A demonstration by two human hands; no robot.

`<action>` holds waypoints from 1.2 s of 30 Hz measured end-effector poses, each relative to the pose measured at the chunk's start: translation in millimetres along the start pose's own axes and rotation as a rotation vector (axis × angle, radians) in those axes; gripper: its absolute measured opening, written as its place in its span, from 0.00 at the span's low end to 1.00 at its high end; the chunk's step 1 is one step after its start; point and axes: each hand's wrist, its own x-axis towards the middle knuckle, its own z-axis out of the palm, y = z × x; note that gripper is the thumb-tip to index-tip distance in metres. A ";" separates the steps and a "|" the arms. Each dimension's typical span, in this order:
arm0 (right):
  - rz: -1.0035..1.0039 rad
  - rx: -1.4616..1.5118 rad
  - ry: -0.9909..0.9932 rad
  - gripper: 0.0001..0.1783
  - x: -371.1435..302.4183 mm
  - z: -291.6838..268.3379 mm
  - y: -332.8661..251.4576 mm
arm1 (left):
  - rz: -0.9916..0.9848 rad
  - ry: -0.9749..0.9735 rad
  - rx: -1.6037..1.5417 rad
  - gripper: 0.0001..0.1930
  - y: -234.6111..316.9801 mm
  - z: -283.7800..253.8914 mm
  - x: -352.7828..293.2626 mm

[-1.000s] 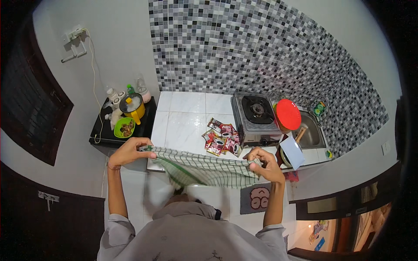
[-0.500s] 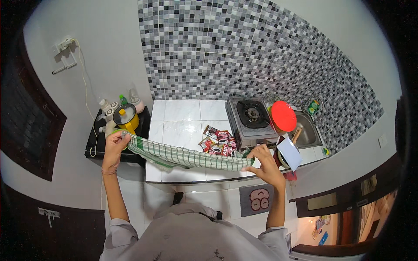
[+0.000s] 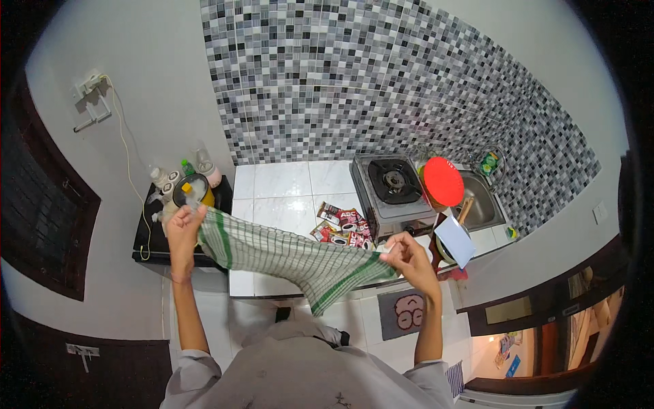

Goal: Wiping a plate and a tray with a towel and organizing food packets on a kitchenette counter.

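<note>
A white and green checked kitchen towel (image 3: 286, 255) is stretched between my two hands above the front of the white tiled counter (image 3: 278, 180). My left hand (image 3: 182, 235) pinches its upper left corner, in front of the yellow pot (image 3: 206, 198) with a glass lid. My right hand (image 3: 411, 262) is closed on the right corner, near the counter's front edge. The towel sags in the middle, and one green-striped corner hangs down past the edge. Behind it, several red and black sachets (image 3: 344, 221) lie in a heap on the tiles.
A single-burner gas stove (image 3: 393, 184) stands right of the sachets. Farther right are a red round plate or lid (image 3: 443, 181), a metal sink (image 3: 485, 201) and a white board (image 3: 455, 241). Bottles (image 3: 212, 176) crowd the black cabinet at left. A grey mat (image 3: 402, 315) lies on the floor.
The towel was a narrow folded band; now it hangs more spread out, with a corner drooping. My left hand has shifted slightly, and the view has tilted a little.
</note>
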 end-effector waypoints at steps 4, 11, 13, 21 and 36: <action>-0.003 0.552 -0.256 0.11 -9.1 48.4 -15.8 | -0.037 -0.097 0.022 0.05 4.6 66.8 -46.2; -0.321 0.291 -0.264 0.19 8.5 110.3 -69.6 | -0.179 -0.384 -0.114 0.12 15.0 120.6 -90.1; -0.531 -0.016 -0.005 0.17 11.4 116.8 -69.4 | -0.140 -0.403 -0.121 0.12 18.2 128.4 -98.1; -0.454 0.004 0.175 0.06 15.2 127.5 -62.0 | -0.166 -0.355 -0.129 0.14 3.6 136.0 -115.0; -0.523 -0.094 0.160 0.11 20.3 131.0 -53.7 | 0.263 -0.274 0.205 0.08 17.6 135.5 -115.8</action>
